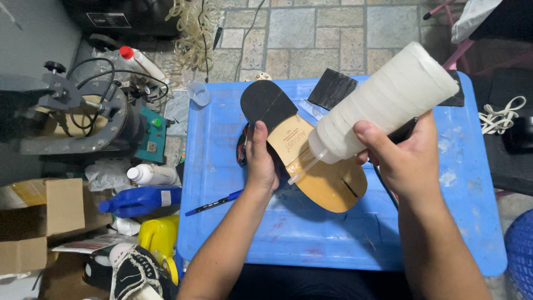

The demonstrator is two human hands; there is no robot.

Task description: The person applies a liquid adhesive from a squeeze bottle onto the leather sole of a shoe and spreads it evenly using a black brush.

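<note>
While the left hand clasps the upturned shoe with the tan leather sole and black rubber heel by its edge, thumb lying along the rim of the sole near the waist, the right hand is closed around a large white translucent plastic squeeze bottle, tilted nozzle-down. The clear nozzle tip sits just over, perhaps touching, the tan sole at mid-length; contact cannot be told for certain

Progress, judged: no bead or wet patch of liquid is visible on the sole, so application looks barely begun. The forepart shows a dark slit-like mark near the toe end; whether it is a cut or a seam is unclear

The shoe is held above the blue plastic counter, sole facing up, heel away from the person

Outward: a flat black rubber sheet piece lies on the counter beyond the heel, a blue pen at the left edge. Left of the counter, on the floor: a blue bottle, a yellow jug, a white bottle, a cardboard box, a grey metal machine with black cables
</note>
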